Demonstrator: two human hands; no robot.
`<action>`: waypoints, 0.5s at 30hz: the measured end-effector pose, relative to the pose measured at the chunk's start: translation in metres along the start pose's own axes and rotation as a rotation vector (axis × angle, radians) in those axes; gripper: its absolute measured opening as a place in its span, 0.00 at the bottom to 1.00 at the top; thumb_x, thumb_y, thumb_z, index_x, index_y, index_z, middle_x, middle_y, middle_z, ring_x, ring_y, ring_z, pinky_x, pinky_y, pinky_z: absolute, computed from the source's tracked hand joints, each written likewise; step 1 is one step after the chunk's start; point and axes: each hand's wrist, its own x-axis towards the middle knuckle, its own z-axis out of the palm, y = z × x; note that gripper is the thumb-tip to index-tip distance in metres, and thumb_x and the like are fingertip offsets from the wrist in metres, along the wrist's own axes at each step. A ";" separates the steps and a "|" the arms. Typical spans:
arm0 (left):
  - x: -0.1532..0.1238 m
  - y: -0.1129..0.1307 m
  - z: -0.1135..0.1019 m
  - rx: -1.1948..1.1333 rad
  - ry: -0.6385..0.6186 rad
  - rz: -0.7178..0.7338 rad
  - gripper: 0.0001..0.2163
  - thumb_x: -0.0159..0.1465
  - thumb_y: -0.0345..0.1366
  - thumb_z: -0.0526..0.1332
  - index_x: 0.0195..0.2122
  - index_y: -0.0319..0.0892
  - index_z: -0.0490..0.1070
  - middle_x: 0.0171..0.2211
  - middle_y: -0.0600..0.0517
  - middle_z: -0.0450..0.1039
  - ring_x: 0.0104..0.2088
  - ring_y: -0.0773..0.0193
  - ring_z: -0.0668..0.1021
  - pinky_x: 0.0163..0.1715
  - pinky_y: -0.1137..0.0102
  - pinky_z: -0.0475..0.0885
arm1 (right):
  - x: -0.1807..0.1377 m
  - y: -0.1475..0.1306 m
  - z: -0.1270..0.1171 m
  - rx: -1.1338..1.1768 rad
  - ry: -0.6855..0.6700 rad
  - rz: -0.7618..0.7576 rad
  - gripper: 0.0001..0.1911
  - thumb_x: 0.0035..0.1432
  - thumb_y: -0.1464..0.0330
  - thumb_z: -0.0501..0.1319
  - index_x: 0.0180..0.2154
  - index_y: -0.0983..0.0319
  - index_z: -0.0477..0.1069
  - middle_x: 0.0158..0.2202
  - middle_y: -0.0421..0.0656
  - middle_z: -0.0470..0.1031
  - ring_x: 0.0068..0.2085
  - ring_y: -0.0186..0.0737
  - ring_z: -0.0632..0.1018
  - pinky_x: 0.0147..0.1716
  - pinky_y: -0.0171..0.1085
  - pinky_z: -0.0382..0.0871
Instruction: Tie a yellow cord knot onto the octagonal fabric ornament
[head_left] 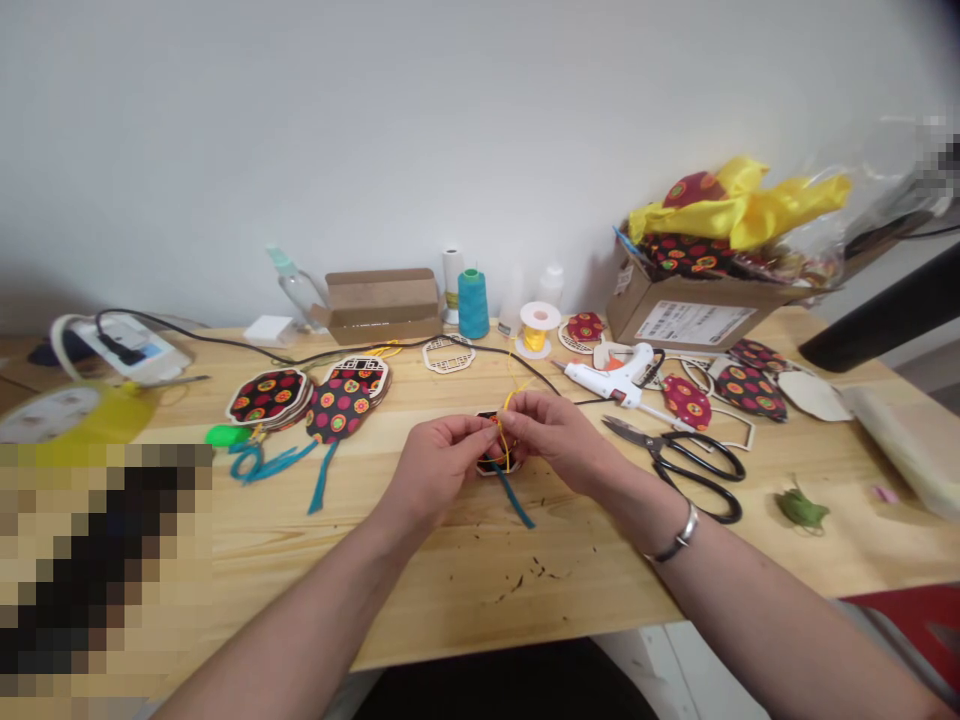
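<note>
Both of my hands meet over the middle of the wooden table, around a small patterned fabric piece with a pale rim (489, 466). A teal ribbon (517, 502) trails from its lower side toward me. My left hand (442, 455) pinches at the piece's upper left, thumb and forefinger together. Yellow cord (508, 455) loops across the piece and up to my right hand (553, 432), whose thumb and forefinger are closed on it. The fingers cover much of the piece. Behind my hands stands a spool of yellow cord (540, 325).
Black-handled scissors (697, 470) and a white glue gun (619, 375) lie to the right. Stacked fabric pieces (270, 397) are at the left. A teal thread cone (473, 305) and an open carton (690, 310) stand at the back. A black cable (360, 350) crosses the table.
</note>
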 end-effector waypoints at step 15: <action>0.001 -0.002 -0.002 0.022 -0.018 0.003 0.07 0.50 0.36 0.63 0.20 0.37 0.72 0.17 0.53 0.69 0.15 0.75 0.61 0.15 0.77 0.52 | 0.001 -0.004 -0.008 -0.016 -0.153 0.005 0.05 0.52 0.70 0.56 0.29 0.66 0.67 0.24 0.39 0.70 0.24 0.28 0.68 0.25 0.30 0.60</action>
